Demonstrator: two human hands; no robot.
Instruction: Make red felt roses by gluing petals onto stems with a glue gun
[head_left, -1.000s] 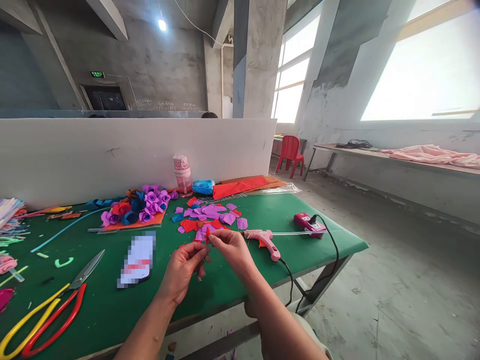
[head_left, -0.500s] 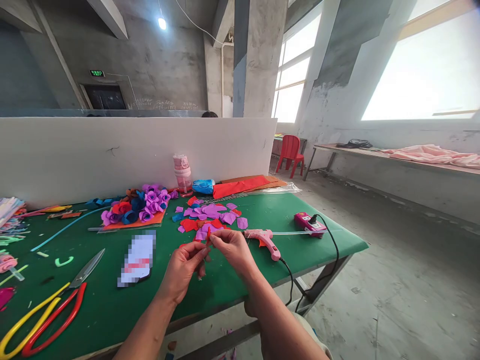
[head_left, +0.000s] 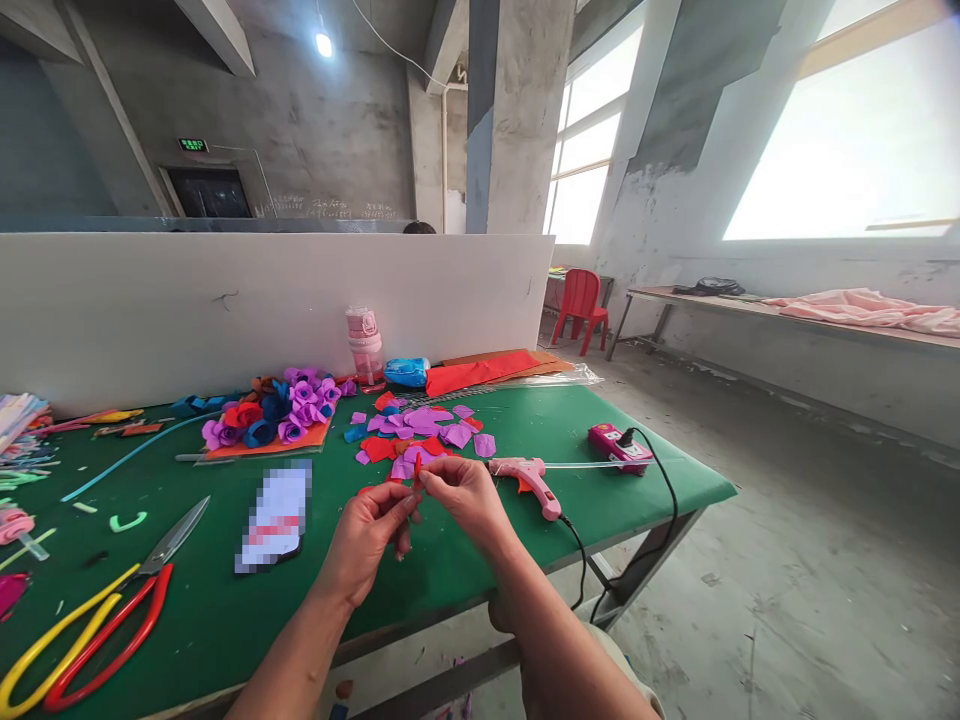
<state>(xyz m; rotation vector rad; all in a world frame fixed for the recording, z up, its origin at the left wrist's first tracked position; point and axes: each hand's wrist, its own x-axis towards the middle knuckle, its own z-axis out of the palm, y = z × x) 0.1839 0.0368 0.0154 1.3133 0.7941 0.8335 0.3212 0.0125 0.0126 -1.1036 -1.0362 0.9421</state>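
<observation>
Above the green tabletop, my left hand [head_left: 371, 530] and my right hand [head_left: 461, 495] meet fingertip to fingertip. Pinched between them is a small red paper petal [head_left: 418, 470], narrow and upright, mostly hidden by the fingers. Just beyond lie loose purple petals [head_left: 420, 422] mixed with red petals [head_left: 381, 447] and a few blue ones. A pink hot glue gun [head_left: 525, 474] with a clear glue stick in its back rests right of my right hand. Finished-looking purple paper flowers [head_left: 307, 400] are heaped with red and blue ones at the back left.
Scissors [head_left: 161, 560] with red and yellow handles lie open at the left, beside a phone [head_left: 276, 515]. A pink power strip [head_left: 619, 450] sits near the right edge, its black cord hanging down. A pink bottle [head_left: 365, 350] stands before the white partition [head_left: 285, 300].
</observation>
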